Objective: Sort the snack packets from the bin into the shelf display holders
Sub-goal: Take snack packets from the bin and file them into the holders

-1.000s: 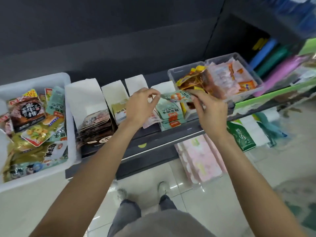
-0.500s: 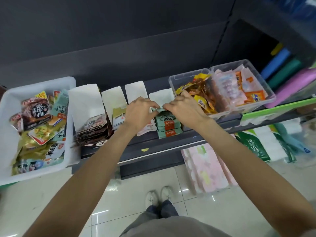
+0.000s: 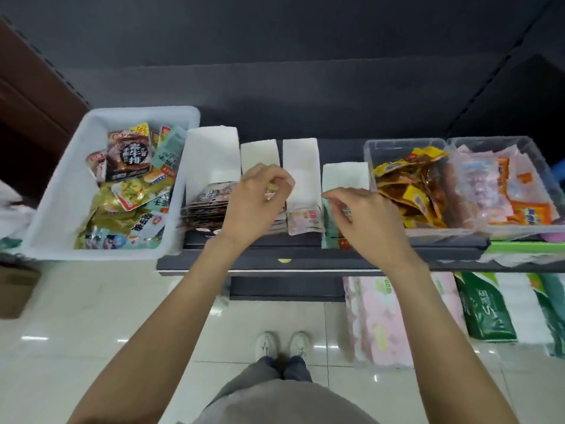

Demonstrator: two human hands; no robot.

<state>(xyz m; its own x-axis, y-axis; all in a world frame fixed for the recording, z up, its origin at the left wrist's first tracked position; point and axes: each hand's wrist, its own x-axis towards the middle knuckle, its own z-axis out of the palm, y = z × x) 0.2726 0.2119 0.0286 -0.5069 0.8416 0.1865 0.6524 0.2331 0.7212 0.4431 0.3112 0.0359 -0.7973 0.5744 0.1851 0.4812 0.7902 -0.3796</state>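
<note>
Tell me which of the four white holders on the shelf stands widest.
The leftmost holder, right beside the white bin. It holds dark packets and is clearly broader than the three narrower ones to its right.

Glossy foil packets [image 3: 128, 154] in a matt (white) plastic bin [image 3: 61, 191].

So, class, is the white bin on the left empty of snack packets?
No, the white bin holds a heap of mixed snack packets, dark, yellow-green and pale green ones among them.
</note>
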